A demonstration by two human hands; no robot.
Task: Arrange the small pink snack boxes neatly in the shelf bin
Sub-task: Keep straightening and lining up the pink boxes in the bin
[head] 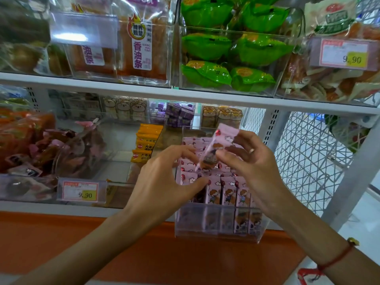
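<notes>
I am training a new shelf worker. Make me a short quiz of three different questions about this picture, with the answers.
1. True or false: the right hand holds a pink snack box above the clear bin.
2. Which packs fill the bin on the upper shelf above the pink boxes? A) green B) blue C) black
3. Fill in: the price tag on the lower shelf reads ____.

Key: 1 true; 2 A, green packs; 3 9.90.

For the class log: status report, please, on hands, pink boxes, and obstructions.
Right hand pinching one pink box above bin. Left hand open beside it. Front row upright. Nothing blocking.
</notes>
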